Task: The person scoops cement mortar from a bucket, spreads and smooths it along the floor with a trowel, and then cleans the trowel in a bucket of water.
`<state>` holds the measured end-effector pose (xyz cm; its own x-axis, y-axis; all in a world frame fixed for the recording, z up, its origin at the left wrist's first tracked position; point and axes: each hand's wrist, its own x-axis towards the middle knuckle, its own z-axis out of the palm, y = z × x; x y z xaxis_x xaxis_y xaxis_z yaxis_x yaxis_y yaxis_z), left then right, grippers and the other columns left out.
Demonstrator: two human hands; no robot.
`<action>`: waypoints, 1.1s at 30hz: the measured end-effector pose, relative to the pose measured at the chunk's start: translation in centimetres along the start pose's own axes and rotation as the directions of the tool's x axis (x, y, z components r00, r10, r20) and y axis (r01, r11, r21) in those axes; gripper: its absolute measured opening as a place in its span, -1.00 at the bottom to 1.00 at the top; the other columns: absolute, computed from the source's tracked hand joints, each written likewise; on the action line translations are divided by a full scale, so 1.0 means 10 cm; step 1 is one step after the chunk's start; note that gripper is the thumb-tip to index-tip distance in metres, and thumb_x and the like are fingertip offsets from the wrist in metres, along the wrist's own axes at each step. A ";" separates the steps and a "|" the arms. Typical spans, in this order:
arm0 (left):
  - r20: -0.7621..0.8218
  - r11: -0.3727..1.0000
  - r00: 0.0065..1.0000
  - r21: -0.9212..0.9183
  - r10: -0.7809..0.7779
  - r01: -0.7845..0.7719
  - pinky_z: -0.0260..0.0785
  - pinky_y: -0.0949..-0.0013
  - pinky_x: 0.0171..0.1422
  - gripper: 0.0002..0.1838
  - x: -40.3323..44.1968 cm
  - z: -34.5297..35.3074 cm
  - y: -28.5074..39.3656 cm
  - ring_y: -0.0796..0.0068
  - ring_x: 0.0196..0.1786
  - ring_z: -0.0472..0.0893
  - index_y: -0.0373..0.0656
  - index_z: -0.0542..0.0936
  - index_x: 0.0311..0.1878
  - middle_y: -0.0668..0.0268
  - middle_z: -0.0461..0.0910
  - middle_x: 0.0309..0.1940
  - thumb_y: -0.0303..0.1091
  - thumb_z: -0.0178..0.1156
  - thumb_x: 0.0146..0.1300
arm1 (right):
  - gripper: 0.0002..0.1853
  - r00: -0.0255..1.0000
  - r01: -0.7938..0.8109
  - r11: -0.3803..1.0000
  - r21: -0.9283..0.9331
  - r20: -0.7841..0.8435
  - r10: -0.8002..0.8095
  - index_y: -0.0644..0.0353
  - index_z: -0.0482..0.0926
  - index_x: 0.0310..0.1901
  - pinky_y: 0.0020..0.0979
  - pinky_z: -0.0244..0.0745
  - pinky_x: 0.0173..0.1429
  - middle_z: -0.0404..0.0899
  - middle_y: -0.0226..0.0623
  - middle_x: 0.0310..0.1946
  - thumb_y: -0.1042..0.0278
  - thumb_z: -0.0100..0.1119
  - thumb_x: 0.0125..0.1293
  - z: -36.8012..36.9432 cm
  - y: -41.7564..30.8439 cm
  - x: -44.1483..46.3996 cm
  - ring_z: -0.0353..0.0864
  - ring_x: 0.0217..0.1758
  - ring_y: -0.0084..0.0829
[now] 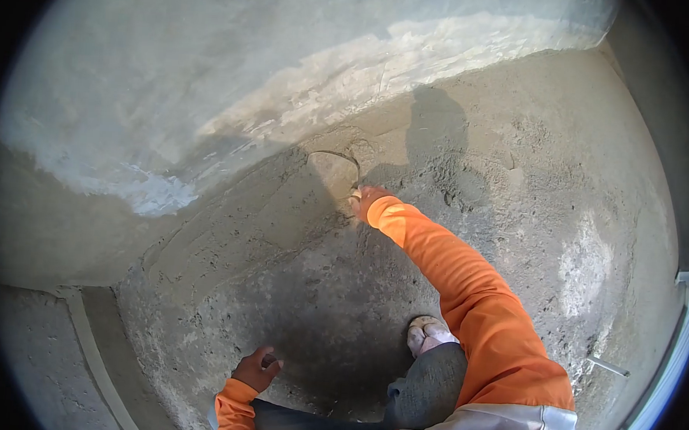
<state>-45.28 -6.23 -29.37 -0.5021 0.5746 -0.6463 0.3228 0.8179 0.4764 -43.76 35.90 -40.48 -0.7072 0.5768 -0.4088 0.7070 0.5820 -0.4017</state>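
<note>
My right hand (367, 201) is closed around the handle of a trowel (333, 172) and reaches forward in an orange sleeve. The trowel's broad blade lies flat against a strip of wet mortar (283, 204) along the foot of the wall. Its handle is mostly hidden by my fingers. Near my lap, my left hand (255, 368) hangs above the floor with its fingers loosely curled and apart. Nothing shows in it.
A smooth plastered wall (196, 67) with a pale rough lower edge rises ahead. Loose mortar (452, 178) lies right of the trowel on the rough concrete floor (316, 307). My shoe (430, 333) stands below my right arm. A short pipe (609, 366) sticks out at right.
</note>
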 end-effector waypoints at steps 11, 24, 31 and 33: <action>-0.076 0.997 0.996 -0.066 0.046 -0.051 0.42 0.34 -0.11 -0.54 -0.26 -0.08 0.04 0.26 -0.18 0.60 -0.28 0.39 0.01 0.08 0.59 -0.27 -0.20 0.19 0.12 | -0.55 0.970 -0.170 0.857 0.486 -0.071 0.232 0.31 0.46 -0.14 -0.22 0.41 -0.29 0.50 -0.05 -0.37 0.04 -0.22 0.30 -0.69 1.10 -0.38 0.49 -0.37 -0.18; 0.022 0.998 0.999 0.045 -0.042 0.041 0.40 0.34 -0.09 -0.48 0.26 0.09 -0.08 0.31 -0.20 0.59 -0.28 0.39 0.03 0.10 0.58 -0.24 -0.12 0.20 0.10 | -0.42 0.993 -0.042 0.999 -0.031 0.106 0.045 0.24 0.30 0.14 -0.19 0.24 0.22 0.39 -0.04 0.08 -0.06 -0.27 0.28 -0.44 0.30 0.07 0.40 0.11 -0.09; -0.026 0.998 0.998 0.029 -0.062 0.062 0.39 0.34 -0.05 -0.47 0.33 0.08 -0.24 0.26 -0.15 0.58 -0.28 0.38 0.05 0.06 0.57 -0.22 -0.10 0.17 0.12 | -0.54 0.990 -0.120 0.965 -0.233 -0.096 0.100 0.22 0.43 0.01 -0.22 0.35 0.12 0.46 -0.08 0.01 0.05 -0.32 0.33 -0.56 1.84 1.05 0.44 0.07 -0.08; -0.026 0.997 0.997 0.029 -0.071 0.072 0.39 0.34 -0.05 -0.48 0.18 0.02 -0.07 0.27 -0.15 0.58 -0.28 0.37 0.05 0.08 0.57 -0.22 -0.11 0.17 0.12 | -0.59 0.969 -0.245 0.907 -0.343 -0.067 0.237 0.19 0.42 0.02 -0.24 0.38 0.10 0.48 -0.12 -0.03 0.17 -0.35 0.35 -1.16 1.52 0.29 0.47 0.04 -0.10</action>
<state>-46.25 -5.77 -31.07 -0.5442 0.5139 -0.6632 0.3087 0.8576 0.4113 -35.14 53.03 -38.21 -0.5186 0.7352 -0.4366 0.8123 0.5830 0.0170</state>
